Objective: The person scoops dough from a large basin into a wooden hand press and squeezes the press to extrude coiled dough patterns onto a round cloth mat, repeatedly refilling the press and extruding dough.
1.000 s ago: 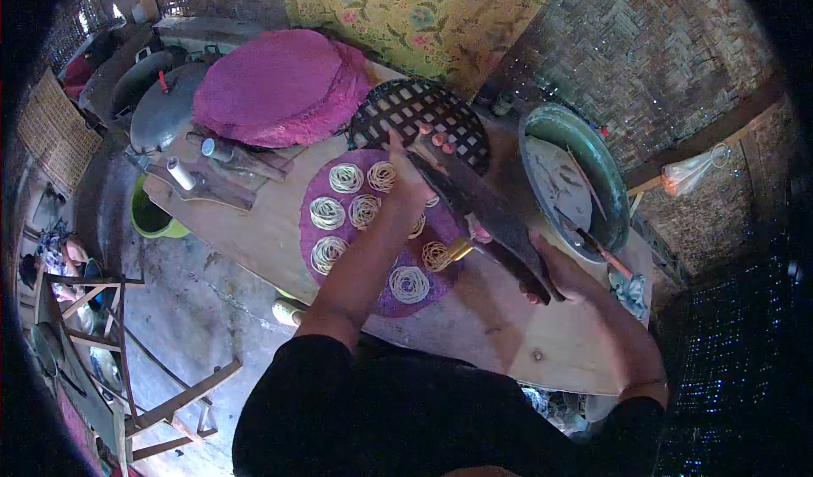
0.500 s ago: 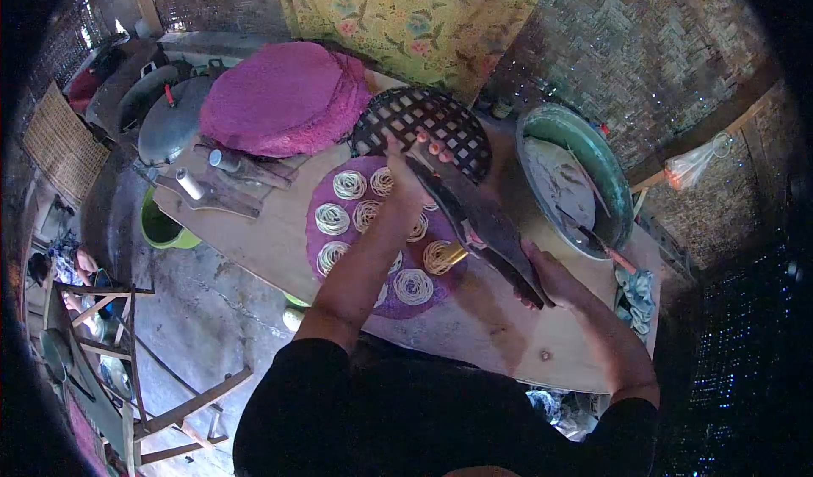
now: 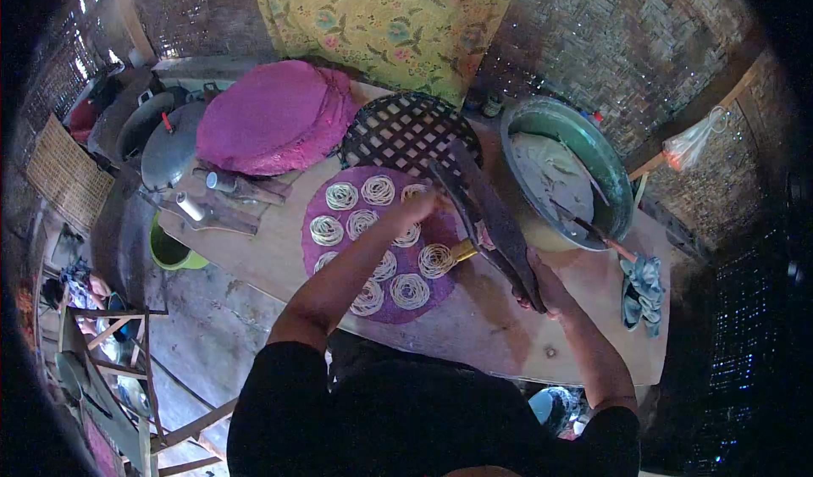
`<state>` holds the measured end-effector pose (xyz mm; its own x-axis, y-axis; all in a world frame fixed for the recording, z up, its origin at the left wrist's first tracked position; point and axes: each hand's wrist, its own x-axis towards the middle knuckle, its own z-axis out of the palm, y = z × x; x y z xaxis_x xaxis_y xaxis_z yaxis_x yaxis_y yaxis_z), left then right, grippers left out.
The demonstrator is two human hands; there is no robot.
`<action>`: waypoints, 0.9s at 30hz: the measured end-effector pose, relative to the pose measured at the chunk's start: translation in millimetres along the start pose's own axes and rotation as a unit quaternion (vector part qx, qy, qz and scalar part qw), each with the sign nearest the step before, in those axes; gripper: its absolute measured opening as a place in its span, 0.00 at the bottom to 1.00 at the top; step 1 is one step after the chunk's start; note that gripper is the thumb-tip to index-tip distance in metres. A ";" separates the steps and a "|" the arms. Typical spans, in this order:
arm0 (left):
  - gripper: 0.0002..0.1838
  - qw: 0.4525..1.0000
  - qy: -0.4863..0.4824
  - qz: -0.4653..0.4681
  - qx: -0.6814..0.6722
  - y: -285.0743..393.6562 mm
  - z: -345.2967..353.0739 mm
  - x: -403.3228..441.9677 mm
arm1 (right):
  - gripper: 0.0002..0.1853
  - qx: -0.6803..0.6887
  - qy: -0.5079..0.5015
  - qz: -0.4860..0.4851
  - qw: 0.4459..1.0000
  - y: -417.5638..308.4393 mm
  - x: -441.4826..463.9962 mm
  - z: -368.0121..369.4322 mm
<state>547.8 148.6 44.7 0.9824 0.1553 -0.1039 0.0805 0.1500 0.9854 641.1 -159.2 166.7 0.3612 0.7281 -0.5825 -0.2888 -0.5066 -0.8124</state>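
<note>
A dark wooden press (image 3: 500, 227) is held aslant above the pale tabletop (image 3: 584, 337), its lower end grasped by the right hand (image 3: 549, 295); whether anything is gripped by the left hand (image 3: 415, 210) beside it cannot be told. Coiled strands (image 3: 410, 291) are spread on 1 purple mat (image 3: 440, 294), backed by a woven wall (image 3: 601, 36) and 1 floral cloth (image 3: 385, 19).

1. Press (image 3: 500, 223): dark, two long bars side by side, held aslant above the table (image 3: 593, 341), far end up by the black lattice tray (image 3: 405, 130).
2. Tube (image 3: 463, 250): brass-coloured, sticks out from mid-press, free end at the edge of one coil (image 3: 434, 262). Can't tell if touching.
3. Other coils: pale thin strands in loose round nests, flat, spread over the sheet, some partly hidden.
4. Sheet (image 3: 441, 296): purple, round, flat on the table.
</note>
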 end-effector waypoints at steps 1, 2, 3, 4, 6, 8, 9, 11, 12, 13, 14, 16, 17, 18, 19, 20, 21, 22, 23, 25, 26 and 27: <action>0.30 0.994 0.050 -0.031 0.097 5.9 22.0 -14.2 | 0.31 -0.004 0.002 -0.005 1.000 4.1 4.3 -4.5; 0.29 0.997 0.025 -0.048 0.059 13.0 36.2 -28.2 | 0.30 -0.009 0.005 -0.009 1.000 8.3 6.2 -7.3; 0.29 0.998 0.002 -0.065 0.020 15.8 43.2 -34.7 | 0.30 -0.003 0.005 -0.008 1.000 10.0 6.7 -8.4; 0.29 0.997 -0.001 -0.070 0.022 15.1 44.6 -34.8 | 0.31 -0.005 -0.004 -0.014 1.000 9.9 7.5 -9.5; 0.32 0.993 -0.016 -0.112 0.030 15.0 46.2 -33.3 | 0.31 -0.004 -0.012 -0.021 1.000 8.6 7.5 -9.7; 0.34 0.987 -0.029 -0.152 0.036 19.2 48.1 -32.3 | 0.31 -0.010 -0.005 -0.034 0.999 6.4 6.5 -6.5; 0.36 0.984 -0.036 -0.171 0.039 23.0 49.5 -32.3 | 0.31 -0.009 -0.004 -0.034 0.999 5.5 7.0 -5.9; 0.38 0.973 -0.051 -0.217 0.059 46.1 57.0 -41.8 | 0.30 -0.033 0.017 -0.046 0.998 4.9 7.7 -5.3; 0.41 0.960 -0.064 -0.261 0.079 57.0 59.9 -45.8 | 0.30 -0.032 0.017 -0.046 0.998 5.5 9.2 -6.5; 0.41 0.960 -0.064 -0.262 0.079 47.4 58.0 -42.4 | 0.30 -0.012 0.011 -0.047 0.999 7.1 11.4 -8.2; 0.40 0.970 -0.073 -0.228 0.048 27.7 53.7 -35.5 | 0.30 0.007 0.005 -0.047 0.999 7.6 13.2 -9.3; 0.40 0.977 -0.081 -0.196 0.017 -0.8 47.6 -26.8 | 0.30 0.010 0.010 -0.051 0.999 2.0 10.4 -5.2; 0.43 0.982 -0.055 -0.177 0.034 -10.3 45.5 -24.3 | 0.30 0.011 0.014 -0.054 0.998 -0.1 9.8 -3.6; 0.46 0.986 -0.028 -0.158 0.051 -17.7 43.1 -22.1 | 0.30 0.012 0.014 -0.054 0.998 -0.5 10.8 -3.4; 0.46 0.986 -0.028 -0.159 0.052 -24.8 39.8 -19.9 | 0.30 0.008 0.011 -0.054 0.998 -0.5 11.8 -3.2; 0.46 0.989 -0.024 -0.132 0.066 -26.4 38.0 -19.8 | 0.30 0.005 0.008 -0.055 0.998 0.0 12.6 -3.4; 0.45 0.991 -0.019 -0.105 0.080 -28.0 36.8 -19.6 | 0.30 0.005 0.008 -0.055 0.998 2.0 14.7 -4.1; 0.45 0.991 -0.019 -0.105 0.081 -29.8 37.5 -18.9 | 0.29 0.010 0.005 -0.058 0.998 5.0 17.8 -5.3; 0.44 0.990 0.024 -0.077 0.116 -24.4 41.8 -20.7 | 0.29 0.014 0.002 -0.061 0.998 5.8 18.9 -5.3; 0.43 0.985 0.066 -0.048 0.151 -35.2 39.5 -18.6 | 0.29 0.015 -0.005 -0.057 0.998 3.7 17.5 -1.4; 0.40 0.981 0.076 -0.016 0.177 -63.5 27.7 -9.6 | 0.30 0.015 -0.011 -0.053 0.998 2.5 16.9 0.1; 0.39 0.978 0.080 0.001 0.190 -66.4 22.8 -10.0 | 0.30 0.015 -0.011 -0.053 0.998 2.9 17.0 -0.1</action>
<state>536.5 114.8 -16.7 0.9458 0.3114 -0.0921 0.1659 -0.2196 0.9614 646.4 -148.4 154.5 0.3719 0.7871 -0.4921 -0.2764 -0.4122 -0.8682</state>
